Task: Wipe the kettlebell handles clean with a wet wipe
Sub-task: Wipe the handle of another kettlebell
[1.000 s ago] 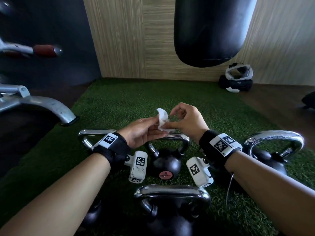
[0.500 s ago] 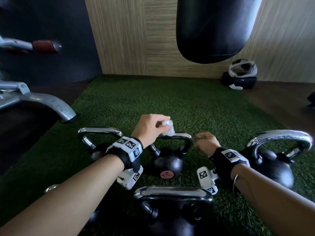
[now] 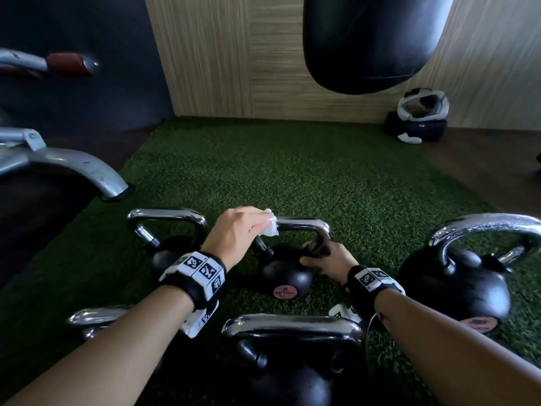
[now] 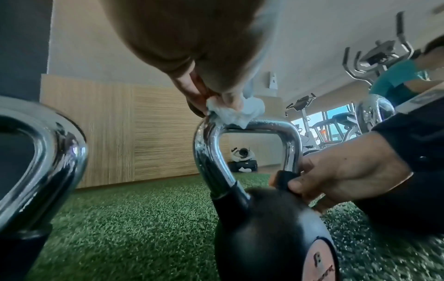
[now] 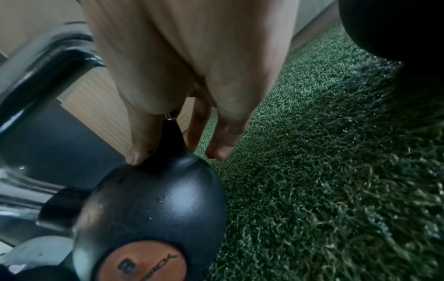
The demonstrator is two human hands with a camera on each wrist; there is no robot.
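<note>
A small black kettlebell [image 3: 288,278] with a chrome handle [image 3: 304,225] stands on green turf at the centre. My left hand [image 3: 240,230] pinches a crumpled white wet wipe [image 3: 270,225] and presses it on the handle's left top corner; the wipe [image 4: 236,113] lies on the chrome handle [image 4: 269,126] in the left wrist view. My right hand [image 3: 325,260] grips the base of the handle's right leg, where it meets the ball. In the right wrist view my thumb and fingers [image 5: 225,140] straddle that black neck of the kettlebell [image 5: 153,205].
More kettlebells surround it: one at left [image 3: 167,230], a large one at right [image 3: 456,282], one nearest me [image 3: 292,356] and another at lower left [image 3: 96,317]. A black punching bag [image 3: 369,39] hangs ahead. A metal machine leg [image 3: 87,174] stands at left.
A second ago both hands held the wipe in the air. My left hand has brought it down onto the handle, and my right hand has dropped to grip the handle's right leg.
</note>
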